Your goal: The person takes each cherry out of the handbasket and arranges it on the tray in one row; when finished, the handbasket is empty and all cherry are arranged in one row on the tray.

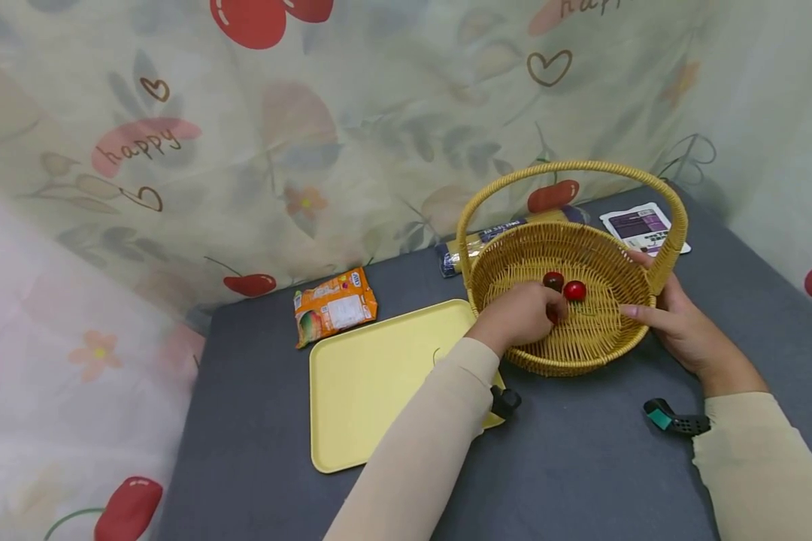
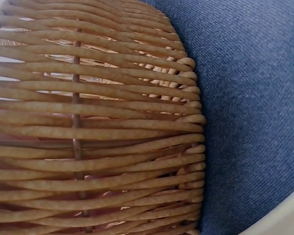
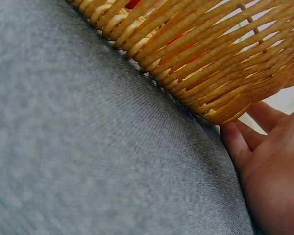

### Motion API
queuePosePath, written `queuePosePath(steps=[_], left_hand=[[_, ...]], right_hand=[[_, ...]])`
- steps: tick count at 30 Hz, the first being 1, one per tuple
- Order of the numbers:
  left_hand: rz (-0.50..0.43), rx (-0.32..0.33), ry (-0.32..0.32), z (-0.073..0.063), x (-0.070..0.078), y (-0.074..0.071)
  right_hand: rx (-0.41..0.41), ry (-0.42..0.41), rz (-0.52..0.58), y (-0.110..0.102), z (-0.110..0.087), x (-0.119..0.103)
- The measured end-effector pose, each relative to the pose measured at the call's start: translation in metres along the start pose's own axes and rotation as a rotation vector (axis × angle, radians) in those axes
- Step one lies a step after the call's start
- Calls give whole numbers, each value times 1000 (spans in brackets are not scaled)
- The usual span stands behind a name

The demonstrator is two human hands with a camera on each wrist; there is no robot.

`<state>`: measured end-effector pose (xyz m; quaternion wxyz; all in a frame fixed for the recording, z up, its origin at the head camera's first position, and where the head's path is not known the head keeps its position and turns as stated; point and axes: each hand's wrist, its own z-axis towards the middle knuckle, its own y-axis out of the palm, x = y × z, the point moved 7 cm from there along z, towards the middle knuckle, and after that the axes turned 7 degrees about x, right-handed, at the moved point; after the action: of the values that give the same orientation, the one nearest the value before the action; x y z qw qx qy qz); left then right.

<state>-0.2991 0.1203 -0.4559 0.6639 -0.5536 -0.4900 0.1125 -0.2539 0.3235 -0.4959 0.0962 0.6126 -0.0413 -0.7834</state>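
In the head view a yellow wicker basket (image 1: 568, 367) with a tall arched handle stands on the grey tabletop. My left hand (image 1: 524, 315) reaches over its near left rim and pinches a dark red cherry (image 1: 552, 312), mostly covered by the fingers. Just beyond lie a dark cherry (image 1: 552, 281) and a brighter red cherry (image 1: 574, 291) on the basket floor. At the right side my right hand (image 1: 677, 323) grips the rim by the handle's foot, thumb inside. Basket weave (image 2: 98, 117) fills most of the left wrist view. The right wrist view shows right-hand fingers (image 3: 237, 142) against the basket's outside.
A pale yellow tray (image 1: 372, 391) lies left of the basket, partly under the left forearm. Behind it is an orange snack packet (image 1: 335, 304). A long gold and blue package (image 1: 449, 259) and a white and purple packet (image 1: 643, 229) lie behind the basket, near the patterned curtain.
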Motion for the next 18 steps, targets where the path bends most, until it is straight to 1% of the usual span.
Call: queuePosePath(steps=[4, 8, 14, 18], left_hand=[[2, 9, -2, -1, 0, -1], [-14, 42, 6, -1, -1, -4], [-22, 112, 65, 1, 1, -7], [-25, 149, 81, 0, 2, -10]], right_hand=[[1, 3, -1, 1, 0, 0], [-1, 4, -1, 2, 1, -1], [0, -4, 10, 2, 0, -2], [-1, -1, 3, 1, 0, -1]])
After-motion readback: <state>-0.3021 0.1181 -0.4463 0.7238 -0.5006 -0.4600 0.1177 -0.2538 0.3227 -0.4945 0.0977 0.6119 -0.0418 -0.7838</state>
